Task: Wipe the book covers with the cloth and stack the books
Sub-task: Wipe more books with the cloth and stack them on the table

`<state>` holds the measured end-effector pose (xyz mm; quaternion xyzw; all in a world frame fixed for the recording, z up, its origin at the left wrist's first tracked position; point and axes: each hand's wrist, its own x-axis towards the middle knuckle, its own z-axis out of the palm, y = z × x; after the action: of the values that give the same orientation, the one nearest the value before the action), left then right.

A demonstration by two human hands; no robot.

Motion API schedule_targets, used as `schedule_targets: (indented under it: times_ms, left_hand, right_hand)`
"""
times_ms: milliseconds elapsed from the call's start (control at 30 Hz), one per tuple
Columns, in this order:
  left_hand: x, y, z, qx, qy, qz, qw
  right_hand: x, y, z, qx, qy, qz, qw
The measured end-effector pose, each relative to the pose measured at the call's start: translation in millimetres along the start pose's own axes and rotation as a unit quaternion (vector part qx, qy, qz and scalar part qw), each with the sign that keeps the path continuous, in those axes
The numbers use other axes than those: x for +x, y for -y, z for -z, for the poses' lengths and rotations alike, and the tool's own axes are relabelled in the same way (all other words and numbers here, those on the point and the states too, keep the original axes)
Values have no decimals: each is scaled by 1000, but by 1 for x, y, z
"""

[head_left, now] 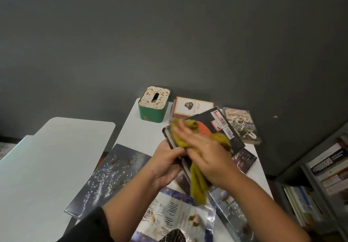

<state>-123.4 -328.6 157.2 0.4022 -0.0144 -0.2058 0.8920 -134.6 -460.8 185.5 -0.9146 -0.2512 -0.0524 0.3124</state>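
The person's left hand (165,163) grips the near edge of a dark-covered book (218,128), fingers curled round its spine side, holding it tilted up off the white table (145,128). The right hand (205,153) lies across the cover with a yellow-green cloth (197,181) bunched under its palm; the fingers are blurred, so I can't say just how they lie, though they seem wrapped over the cloth, whose loose end hangs down past the book's lower edge. Beyond the held book, a cream-covered book (192,105) sits against the grey wall, and just right of it lies a flowery paperback (242,124). A large glossy book with white speckles (107,177) lies flat at the left, overhanging the table's edge, and a book with a pale cover and starry blue border (175,217) rests nearest the person. A green tissue box (153,106) stands at the table's far corner. A shelf of books (323,181) shows at the right.
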Motion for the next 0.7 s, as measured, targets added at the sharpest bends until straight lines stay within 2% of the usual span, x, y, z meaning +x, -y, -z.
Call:
schedule_targets:
  times_ms: [100,200,300,367,433,500,600,700]
  left_hand:
    - [-4,4,-1,-4,6,16,1000]
    - [-2,8,-2,-40,19,22,999]
    - [-3,9,-3,-46,25,43,998]
    - [-4,11,-3,-39,25,49,998]
    - [-3,12,-4,-43,23,46,998]
    - [-2,12,-7,-42,22,44,998]
    - [-2,18,-8,-44,7,28,999]
    - [-2,22,-10,-43,8,22,999]
  right_hand:
    - [1,-3,-1,15,47,61,997]
    - [2,-26,13,-18,18,71,997]
    - [1,-61,32,-58,-58,4,997]
    - [-1,-77,40,-38,-104,-68,991]
    - [-3,-75,36,-15,-130,-93,987]
    - [-3,-54,19,4,-98,-48,994]
    - [-8,-24,-6,46,4,56,997]
    - [-11,-27,2,30,16,112,993]
